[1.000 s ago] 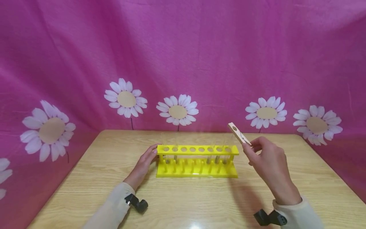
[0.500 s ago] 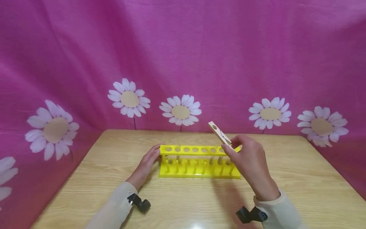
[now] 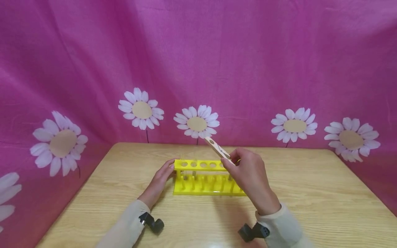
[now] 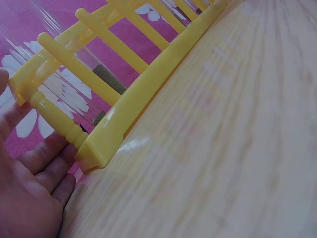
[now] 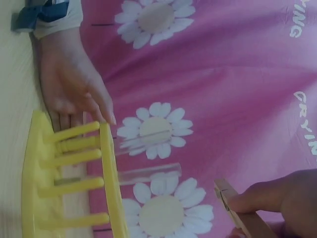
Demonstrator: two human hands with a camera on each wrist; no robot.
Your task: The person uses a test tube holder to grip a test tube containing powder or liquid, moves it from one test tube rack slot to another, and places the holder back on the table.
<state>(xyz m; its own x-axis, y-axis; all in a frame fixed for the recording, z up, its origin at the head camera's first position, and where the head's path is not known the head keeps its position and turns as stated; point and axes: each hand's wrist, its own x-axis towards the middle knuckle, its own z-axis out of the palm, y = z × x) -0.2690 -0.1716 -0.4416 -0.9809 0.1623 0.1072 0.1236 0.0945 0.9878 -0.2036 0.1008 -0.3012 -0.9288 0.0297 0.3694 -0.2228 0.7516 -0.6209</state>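
A yellow test tube rack [image 3: 198, 168] stands on the wooden table. At its left end, my left hand [image 3: 159, 181] holds it, with the thumb by the top bar and fingers behind the end post [image 4: 54, 114]. My right hand [image 3: 252, 179] pinches a wooden clothespin [image 3: 218, 150] between thumb and fingers, in the air over the rack's right half. The clothespin tilts up to the left. Clear test tubes [image 5: 151, 173] stand in the left end holes, with dark grainy matter [image 4: 106, 77] at the bottom. My right hand hides the rack's right end in the head view.
The light wooden table [image 3: 124, 172] spreads around the rack. Behind it hangs a pink cloth [image 3: 235, 69] printed with white daisies. A row of yellow pegs [image 5: 74, 159] rises from the rack's base. Black wrist cameras [image 3: 152, 222] sit on both sleeves.
My right hand has moved left with the clothespin, from beyond the rack's right end to above its right half. My left hand stays at the rack's left end.
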